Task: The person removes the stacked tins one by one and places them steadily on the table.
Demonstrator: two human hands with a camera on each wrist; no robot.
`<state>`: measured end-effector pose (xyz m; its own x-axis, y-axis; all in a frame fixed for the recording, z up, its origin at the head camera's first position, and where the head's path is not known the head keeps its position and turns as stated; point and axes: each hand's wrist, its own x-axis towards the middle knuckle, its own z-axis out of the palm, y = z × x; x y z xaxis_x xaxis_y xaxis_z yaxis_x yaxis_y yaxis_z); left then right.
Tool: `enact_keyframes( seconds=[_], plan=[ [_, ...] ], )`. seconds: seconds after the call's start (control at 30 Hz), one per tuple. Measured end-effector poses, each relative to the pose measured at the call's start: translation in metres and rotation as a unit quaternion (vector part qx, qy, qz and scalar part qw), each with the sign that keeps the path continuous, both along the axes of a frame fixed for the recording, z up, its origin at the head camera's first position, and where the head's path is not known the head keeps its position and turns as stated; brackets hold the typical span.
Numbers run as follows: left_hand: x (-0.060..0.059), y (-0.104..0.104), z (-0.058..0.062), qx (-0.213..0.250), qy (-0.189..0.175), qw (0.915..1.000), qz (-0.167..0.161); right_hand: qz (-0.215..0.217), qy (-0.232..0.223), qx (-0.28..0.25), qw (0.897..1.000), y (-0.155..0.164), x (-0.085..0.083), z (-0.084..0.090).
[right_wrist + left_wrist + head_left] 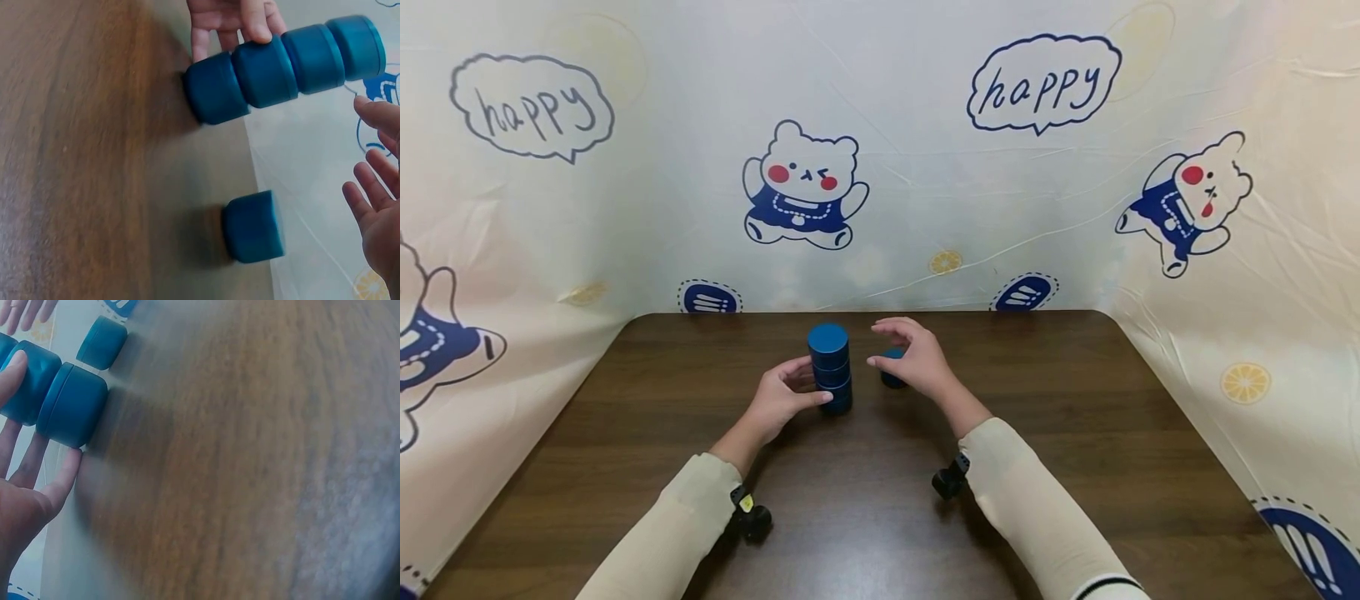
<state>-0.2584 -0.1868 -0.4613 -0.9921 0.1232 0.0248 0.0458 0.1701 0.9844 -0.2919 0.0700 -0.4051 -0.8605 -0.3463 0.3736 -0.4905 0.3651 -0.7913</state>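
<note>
Stack: four round blue plastic pots (831, 367) piled upright at desk centre, the column leaning slightly.
Left hand (778, 398): at 8 o'clock of the stack, thumb and fingers (257, 22) curled round its lower pots, apparently steadying the column.
Loose pot: single matching blue pot (252, 226) on the dark wooden desk (1075, 433), at 3 o'clock of the stack.
Right hand (913, 358): arched just above that pot, fingers relaxed, spread, gripping nothing.

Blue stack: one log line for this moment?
left hand steadies blue stack | right hand open above loose blue piece | table
</note>
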Motion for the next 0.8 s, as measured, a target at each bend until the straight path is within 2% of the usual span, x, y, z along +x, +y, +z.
enact_keyframes(
  seconds=[0.43,0.8],
  plan=[
    [0.0,-0.001,0.002,-0.009,-0.003,1.0,-0.002,0.041,-0.007,-0.005,0.999,-0.014,0.007,0.021],
    [0.0,-0.002,-0.001,0.003,0.002,1.0,-0.002,0.078,-0.031,0.005,0.996,-0.028,0.009,0.028]
  ],
)
